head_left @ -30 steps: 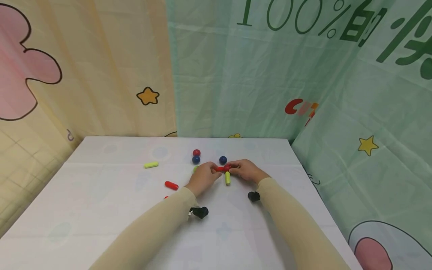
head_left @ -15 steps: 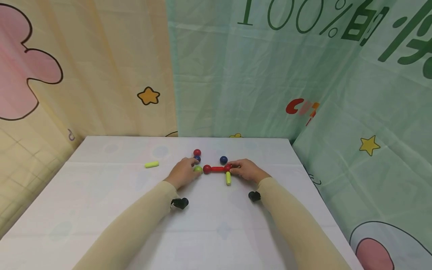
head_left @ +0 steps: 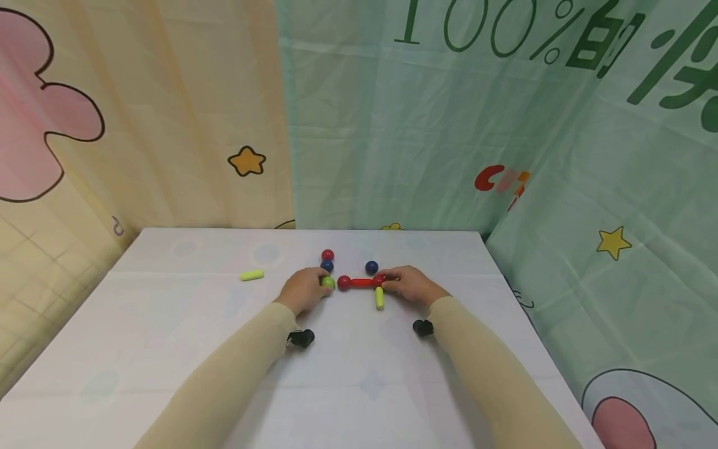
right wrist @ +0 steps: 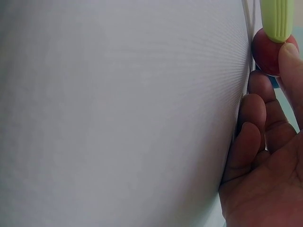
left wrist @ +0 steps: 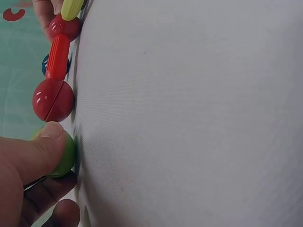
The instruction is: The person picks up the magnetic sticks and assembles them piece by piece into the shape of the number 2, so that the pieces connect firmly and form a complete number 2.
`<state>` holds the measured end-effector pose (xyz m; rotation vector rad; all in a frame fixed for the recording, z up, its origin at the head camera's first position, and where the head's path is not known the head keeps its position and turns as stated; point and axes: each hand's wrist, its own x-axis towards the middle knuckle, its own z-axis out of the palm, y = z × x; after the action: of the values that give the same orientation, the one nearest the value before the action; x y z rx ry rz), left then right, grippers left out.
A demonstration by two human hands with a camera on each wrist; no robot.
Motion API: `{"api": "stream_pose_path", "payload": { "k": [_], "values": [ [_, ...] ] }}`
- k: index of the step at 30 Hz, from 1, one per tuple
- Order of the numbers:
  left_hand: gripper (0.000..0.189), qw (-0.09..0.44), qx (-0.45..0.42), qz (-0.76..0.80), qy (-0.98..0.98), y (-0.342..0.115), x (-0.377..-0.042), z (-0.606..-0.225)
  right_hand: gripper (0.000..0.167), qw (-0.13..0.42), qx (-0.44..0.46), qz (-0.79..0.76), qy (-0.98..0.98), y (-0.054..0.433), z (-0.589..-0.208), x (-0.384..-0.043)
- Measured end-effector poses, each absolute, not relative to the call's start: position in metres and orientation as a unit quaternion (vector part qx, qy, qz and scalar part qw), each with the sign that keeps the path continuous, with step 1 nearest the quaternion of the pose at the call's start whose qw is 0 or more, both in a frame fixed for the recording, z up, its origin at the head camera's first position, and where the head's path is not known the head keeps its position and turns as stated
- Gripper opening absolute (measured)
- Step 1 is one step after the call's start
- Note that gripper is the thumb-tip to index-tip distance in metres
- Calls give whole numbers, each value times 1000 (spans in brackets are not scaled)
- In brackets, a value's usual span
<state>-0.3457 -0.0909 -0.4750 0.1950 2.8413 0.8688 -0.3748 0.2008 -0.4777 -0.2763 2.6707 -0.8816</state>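
Note:
My left hand point(head_left: 303, 290) pinches a green ball point(left wrist: 68, 153) between thumb and fingers on the table. Just right of it lies a red ball point(head_left: 344, 283), joined by a red ribbed rod point(head_left: 361, 283) to another red ball point(head_left: 378, 281). The right hand point(head_left: 412, 284) holds that second red ball, thumb on one side and fingers behind. From the same ball a yellow-green rod point(head_left: 379, 299) sticks out toward the near edge. In the left wrist view a narrow gap seems to separate the green ball from the nearest red one.
A blue ball point(head_left: 371, 267) lies behind the joined pieces. Farther left, a red ball point(head_left: 328, 255) and another blue ball point(head_left: 327, 266) sit close together. A loose yellow-green rod point(head_left: 252, 275) lies left on the white table point(head_left: 168, 324).
My left hand has let go of the joined red pieces, moved left and taken hold of the green ball. Its arm now covers where loose red rods lay. The right hand stays put.

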Motion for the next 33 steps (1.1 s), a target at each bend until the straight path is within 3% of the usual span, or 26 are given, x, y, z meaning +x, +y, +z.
{"api": "stream_pose_path", "payload": {
  "k": [33],
  "values": [
    [45,74,66,279,955,-90,-338,-477,38,150,-93,-319,931,199,-481,-376]
  ]
}}
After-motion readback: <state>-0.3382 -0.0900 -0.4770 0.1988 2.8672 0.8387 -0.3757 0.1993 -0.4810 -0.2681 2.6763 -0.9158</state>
